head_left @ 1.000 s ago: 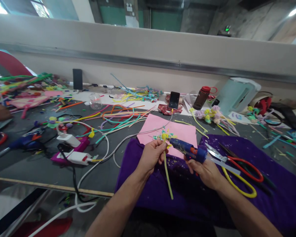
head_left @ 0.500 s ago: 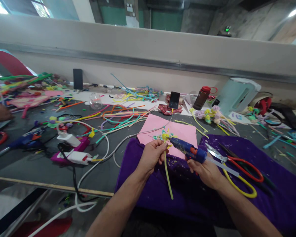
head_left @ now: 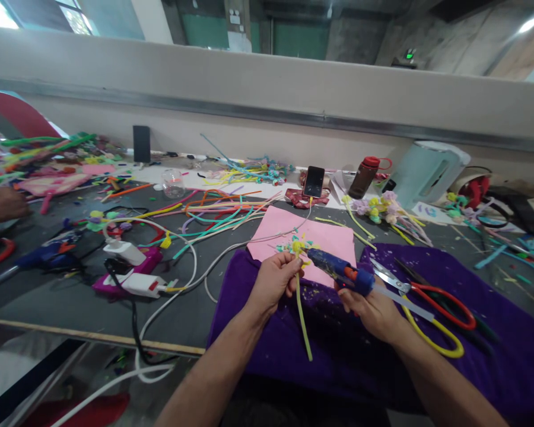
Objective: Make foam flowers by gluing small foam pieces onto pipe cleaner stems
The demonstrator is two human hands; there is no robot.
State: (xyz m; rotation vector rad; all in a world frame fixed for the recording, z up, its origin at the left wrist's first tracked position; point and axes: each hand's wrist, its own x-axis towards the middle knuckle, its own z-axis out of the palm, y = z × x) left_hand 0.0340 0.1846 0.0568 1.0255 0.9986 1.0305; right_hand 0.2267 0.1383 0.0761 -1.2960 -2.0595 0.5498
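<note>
The left hand (head_left: 273, 281) has its fingers (head_left: 289, 274) pinched around a pipe-cleaner flower (head_left: 296, 246) just under its yellow and teal head, at the middle of the frame over the pink sheet (head_left: 289, 228). The flower's green stem (head_left: 303, 320) gives the long axis: head up and away, tail running down toward the lower edge, slightly right, across the purple cloth (head_left: 338, 350). The right hand (head_left: 369, 308) is clenched on a blue glue gun (head_left: 338, 270) lying nearly level, nozzle pointing left and almost touching the flower head. This looks like the gluing step; next would call for a steady squeeze with the nozzle held at the joint. Scissors (head_left: 427, 296) lie right of the gun on the bench (head_left: 71, 302).
</note>
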